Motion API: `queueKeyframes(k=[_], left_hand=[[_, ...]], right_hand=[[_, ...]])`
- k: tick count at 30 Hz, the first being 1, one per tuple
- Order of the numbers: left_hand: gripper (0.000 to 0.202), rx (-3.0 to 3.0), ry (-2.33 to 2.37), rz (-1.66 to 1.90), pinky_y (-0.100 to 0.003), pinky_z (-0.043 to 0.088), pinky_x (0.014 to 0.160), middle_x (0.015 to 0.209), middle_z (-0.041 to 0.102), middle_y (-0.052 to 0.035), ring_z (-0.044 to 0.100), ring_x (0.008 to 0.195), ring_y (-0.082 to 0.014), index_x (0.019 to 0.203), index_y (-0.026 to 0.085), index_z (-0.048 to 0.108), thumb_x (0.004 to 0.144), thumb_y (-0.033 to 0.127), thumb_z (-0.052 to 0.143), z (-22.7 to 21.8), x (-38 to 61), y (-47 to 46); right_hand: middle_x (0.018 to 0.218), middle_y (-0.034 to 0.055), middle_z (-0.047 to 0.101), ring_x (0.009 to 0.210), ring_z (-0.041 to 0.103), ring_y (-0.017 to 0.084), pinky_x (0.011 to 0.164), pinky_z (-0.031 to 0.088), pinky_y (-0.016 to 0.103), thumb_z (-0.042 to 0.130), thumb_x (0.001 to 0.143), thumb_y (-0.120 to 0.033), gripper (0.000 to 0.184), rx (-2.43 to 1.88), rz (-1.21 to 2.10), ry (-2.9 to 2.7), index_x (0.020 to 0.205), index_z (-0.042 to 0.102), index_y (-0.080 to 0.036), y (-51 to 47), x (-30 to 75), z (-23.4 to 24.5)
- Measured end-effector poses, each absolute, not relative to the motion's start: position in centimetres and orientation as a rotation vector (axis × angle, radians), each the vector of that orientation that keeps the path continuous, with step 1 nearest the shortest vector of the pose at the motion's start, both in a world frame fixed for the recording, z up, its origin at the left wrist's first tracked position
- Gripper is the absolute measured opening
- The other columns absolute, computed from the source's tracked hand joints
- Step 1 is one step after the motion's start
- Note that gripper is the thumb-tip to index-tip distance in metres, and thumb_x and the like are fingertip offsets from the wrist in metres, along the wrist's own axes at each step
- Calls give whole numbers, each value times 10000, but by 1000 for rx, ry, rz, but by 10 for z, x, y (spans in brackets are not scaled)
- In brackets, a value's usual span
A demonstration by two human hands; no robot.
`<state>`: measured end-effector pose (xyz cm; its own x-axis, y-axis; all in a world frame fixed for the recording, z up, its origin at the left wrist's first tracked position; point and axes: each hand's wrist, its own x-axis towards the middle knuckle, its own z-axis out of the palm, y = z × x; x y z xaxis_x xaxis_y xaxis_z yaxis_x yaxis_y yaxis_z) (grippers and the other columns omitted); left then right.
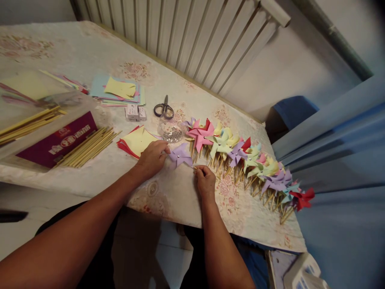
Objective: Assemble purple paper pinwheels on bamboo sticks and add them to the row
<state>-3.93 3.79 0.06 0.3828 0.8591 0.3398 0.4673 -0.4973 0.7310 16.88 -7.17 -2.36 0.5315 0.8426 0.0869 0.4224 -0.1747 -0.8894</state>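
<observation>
A purple paper pinwheel (179,155) with a shiny fastener at its centre is held just above the cloth between my two hands. My left hand (152,159) is closed, its fingertips at the pinwheel's left blade. Thumb and fingers of my right hand (206,179) pinch a thin wooden stick at the pinwheel's lower right. Just beyond my left hand lies a clear bag of small metal fasteners (172,132). Next to that hand is a stack of yellow and red paper squares (138,141). A long row of finished pinwheels (236,154) on sticks lies to the right.
Black-handled scissors (164,109), small white boxes (135,112) and coloured paper sheets (117,89) lie toward the back. At left, wooden sticks (88,147) rest against a plastic container with a purple label (61,138). A blue curtain (333,172) hangs at the table's right end.
</observation>
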Motion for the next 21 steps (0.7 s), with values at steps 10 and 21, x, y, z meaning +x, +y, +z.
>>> queueKeyframes(k=[10,21], left_hand=[[128,2012,1150,843,-355,491,803,833,658,-38,589,823,-206,743,214,630,709,199,508,6,-40,40],[84,1918,1138,814,-318,468,738,818,648,-39,579,781,-186,689,197,613,700,217,533,10,-39,38]], right_hand=[[695,-3,652,732,581,194,689,443,292,514,761,-338,199,-1776,568,-1043,738,668,-215,-73,170,-23],[669,-11,640,712,572,188,679,437,289,521,761,-332,200,-1772,590,-1036,734,678,-211,-72,169,-23]])
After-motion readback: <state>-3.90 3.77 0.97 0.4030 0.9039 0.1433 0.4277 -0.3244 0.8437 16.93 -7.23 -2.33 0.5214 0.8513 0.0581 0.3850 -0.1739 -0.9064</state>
